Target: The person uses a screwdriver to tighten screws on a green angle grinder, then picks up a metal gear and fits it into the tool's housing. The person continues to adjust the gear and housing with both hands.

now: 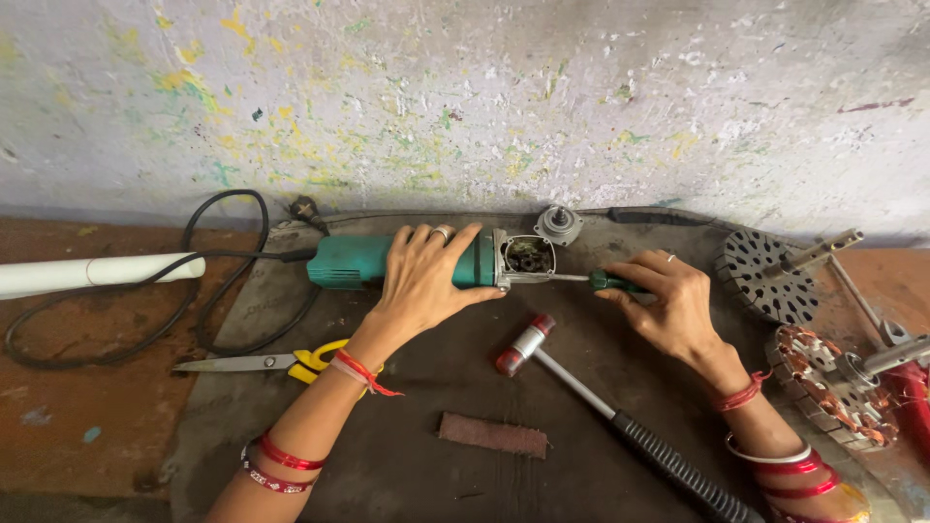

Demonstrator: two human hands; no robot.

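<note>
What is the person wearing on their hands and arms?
Both arms are bare, with no sleeves in view. The left hand has a silver ring on one finger, red thread round the wrist, and red bangles further up the arm. The right hand also has a ring, red wrist thread, and red and white bangles.

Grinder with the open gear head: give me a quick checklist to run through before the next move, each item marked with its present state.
1. Grinder pinned by left hand: ok.
2. Screwdriver gripped in right hand: ok.
3. Tip seated at gear housing: cannot tell.
4. Plug out of socket, lying by the wall: ok.
5. Removed gear cap set aside above the housing: ok.
6. Mallet clear of both hands: ok.
</note>
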